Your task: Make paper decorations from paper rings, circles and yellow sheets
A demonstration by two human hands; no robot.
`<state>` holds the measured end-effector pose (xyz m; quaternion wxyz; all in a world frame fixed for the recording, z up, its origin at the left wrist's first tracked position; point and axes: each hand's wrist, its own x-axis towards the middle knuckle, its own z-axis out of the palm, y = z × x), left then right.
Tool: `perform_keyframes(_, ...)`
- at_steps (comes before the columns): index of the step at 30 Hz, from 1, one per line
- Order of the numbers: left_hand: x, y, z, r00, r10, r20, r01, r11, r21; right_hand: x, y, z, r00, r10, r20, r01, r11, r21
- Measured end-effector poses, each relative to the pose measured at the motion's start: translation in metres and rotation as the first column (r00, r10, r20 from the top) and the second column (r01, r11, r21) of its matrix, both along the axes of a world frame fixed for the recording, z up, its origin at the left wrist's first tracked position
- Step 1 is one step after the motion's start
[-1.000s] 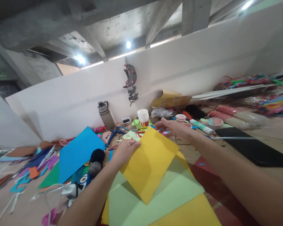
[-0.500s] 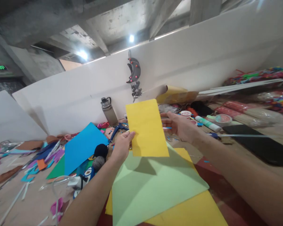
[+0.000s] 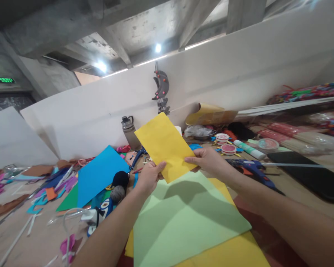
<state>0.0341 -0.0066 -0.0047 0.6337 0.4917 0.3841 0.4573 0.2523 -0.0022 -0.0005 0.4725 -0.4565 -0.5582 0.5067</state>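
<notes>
A small rectangular yellow sheet (image 3: 164, 142) is held up in front of me, tilted to the left. My left hand (image 3: 150, 177) pinches its lower left edge, thumb on the front face. At the lower right corner, my right hand (image 3: 204, 160) grips the same sheet between thumb and fingers. Below it lies a large pale green sheet (image 3: 189, 222), with shadows of the hands and sheet across it. Under the green one, a larger yellow sheet (image 3: 225, 252) sticks out at the right and bottom.
At left are a blue sheet (image 3: 100, 174), coloured scraps and dark pompoms (image 3: 120, 180). A bottle (image 3: 130, 131) stands by the white wall. On the right lie a glue gun (image 3: 253, 170), a black slab (image 3: 308, 176), a glue stick (image 3: 249, 149) and round tubs (image 3: 228, 149).
My right hand has come in and closed on the sheet's lower right corner. The sheet has turned from nearly upright to leaning left.
</notes>
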Motion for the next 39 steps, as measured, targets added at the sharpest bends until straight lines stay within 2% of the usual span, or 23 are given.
perform_keyframes(5,-0.002,0.001,-0.001,0.997,-0.076,-0.013,0.075,0.997,-0.012,0.003,-0.005,0.009,0.997,-0.066,0.035,0.066,0.998,-0.009)
perform_keyframes(7,-0.001,0.001,0.0,0.999,-0.044,0.01,0.044,0.999,-0.014,0.003,-0.005,0.01,0.997,-0.079,-0.021,0.079,0.997,0.015)
perform_keyframes(9,0.001,0.001,0.002,0.996,0.04,0.082,-0.04,0.999,-0.009,0.0,-0.003,0.007,0.985,-0.083,-0.151,0.094,0.993,0.065)
perform_keyframes(12,0.005,0.001,0.005,0.953,0.176,0.249,-0.184,0.983,0.009,-0.012,-0.002,-0.001,0.942,0.04,-0.332,0.01,0.989,0.148)
perform_keyframes(15,0.014,-0.004,0.002,0.914,0.197,0.355,-0.221,0.975,0.029,-0.031,-0.008,-0.012,0.936,0.198,-0.292,-0.163,0.977,0.14)
perform_keyframes(16,0.018,-0.007,0.0,0.908,0.189,0.374,-0.222,0.974,0.046,-0.038,-0.012,-0.015,0.937,0.215,-0.275,-0.19,0.975,0.115)
perform_keyframes(18,0.026,-0.014,-0.007,0.915,0.179,0.362,-0.216,0.974,0.065,-0.049,-0.018,-0.02,0.956,0.161,-0.246,-0.156,0.987,0.039)
perform_keyframes(21,0.034,-0.023,-0.013,0.926,0.176,0.335,-0.209,0.976,0.064,-0.055,-0.023,-0.023,0.976,0.018,-0.217,-0.02,1.0,-0.003)
perform_keyframes(24,0.03,-0.022,-0.008,0.906,0.162,0.392,-0.201,0.978,0.062,-0.05,-0.023,-0.02,0.978,-0.019,-0.209,0.022,1.0,0.012)
perform_keyframes(27,0.016,-0.013,0.006,0.836,0.29,0.466,-0.327,0.945,-0.001,-0.042,-0.02,-0.013,0.982,-0.022,-0.19,0.02,1.0,-0.015)
perform_keyframes(30,0.003,-0.004,0.016,0.797,0.333,0.505,-0.381,0.924,-0.008,-0.038,-0.019,-0.01,0.979,0.007,-0.205,-0.012,1.0,-0.022)
perform_keyframes(34,-0.004,0.001,0.018,0.779,0.339,0.527,-0.398,0.917,-0.002,-0.038,-0.018,-0.015,0.965,0.061,-0.257,-0.071,0.997,-0.031)
perform_keyframes(39,-0.006,0.004,0.021,0.724,0.419,0.548,-0.461,0.885,-0.069,-0.039,-0.018,-0.021,0.957,0.082,-0.277,-0.1,0.994,-0.052)
